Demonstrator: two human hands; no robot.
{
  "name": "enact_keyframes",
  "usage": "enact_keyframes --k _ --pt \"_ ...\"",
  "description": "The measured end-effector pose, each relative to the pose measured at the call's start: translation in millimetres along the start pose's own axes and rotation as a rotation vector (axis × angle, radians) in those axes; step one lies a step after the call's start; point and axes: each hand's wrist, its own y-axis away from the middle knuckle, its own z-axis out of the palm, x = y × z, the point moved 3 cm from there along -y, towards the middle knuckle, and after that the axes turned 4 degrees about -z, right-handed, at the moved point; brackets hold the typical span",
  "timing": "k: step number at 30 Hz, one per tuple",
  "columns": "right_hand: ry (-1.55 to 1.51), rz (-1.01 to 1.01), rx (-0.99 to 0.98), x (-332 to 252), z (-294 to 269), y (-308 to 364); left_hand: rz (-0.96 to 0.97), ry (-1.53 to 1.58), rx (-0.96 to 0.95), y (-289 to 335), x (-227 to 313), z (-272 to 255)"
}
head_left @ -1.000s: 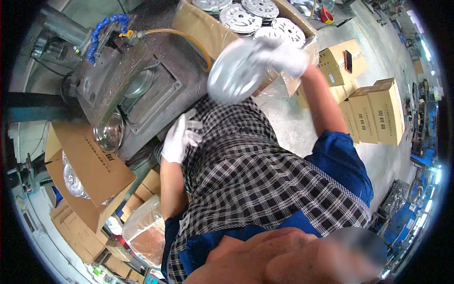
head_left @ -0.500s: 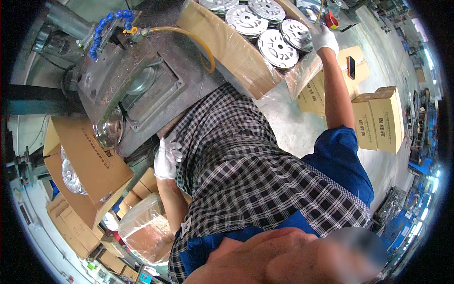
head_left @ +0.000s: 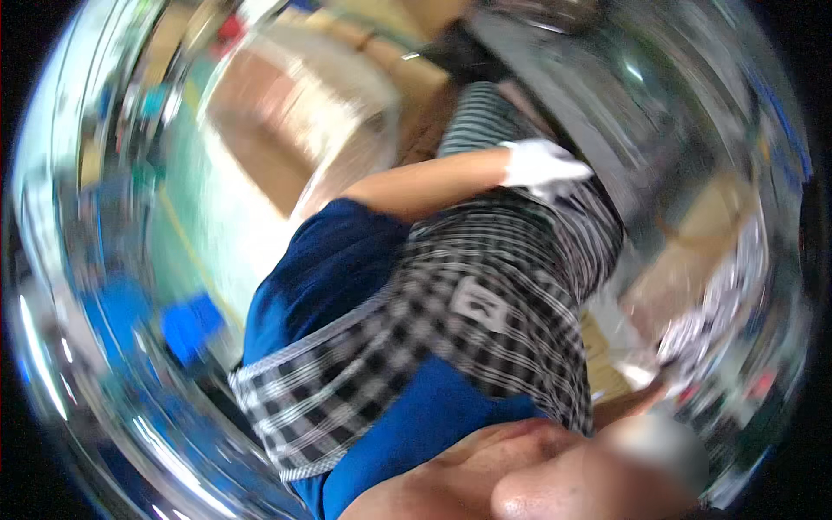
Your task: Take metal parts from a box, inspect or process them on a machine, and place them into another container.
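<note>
Only one gloved hand [head_left: 542, 166] reads clearly above the checked apron [head_left: 485, 286]; surroundings blurred.

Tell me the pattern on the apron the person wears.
A black-and-white check on the apron, clearest in the head view, though blurred.

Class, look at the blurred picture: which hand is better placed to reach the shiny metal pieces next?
Probably the right hand: it sits at the lower right, beside the shiny metal pieces. The gloved left hand lies across the checked apron, apart from them. Blur hides both sets of fingers.
</note>
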Motion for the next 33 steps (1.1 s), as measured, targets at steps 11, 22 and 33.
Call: enact_keyframes --k 11,22,33 --pt "-0.109 -0.363 0.144 -132.7 -36.0 -206.5 0.026 0.116 0.146 42.9 -27.0 -17.5" --pt "-0.253 -0.111 0.345 -60.7 -40.0 -193.4 0.033 0.201 0.207 16.8 -18.2 -1.5" --pt "-0.400 -0.047 0.374 -85.5 0.1 -188.1 0.103 0.210 0.164 -2.1 4.8 11.2"
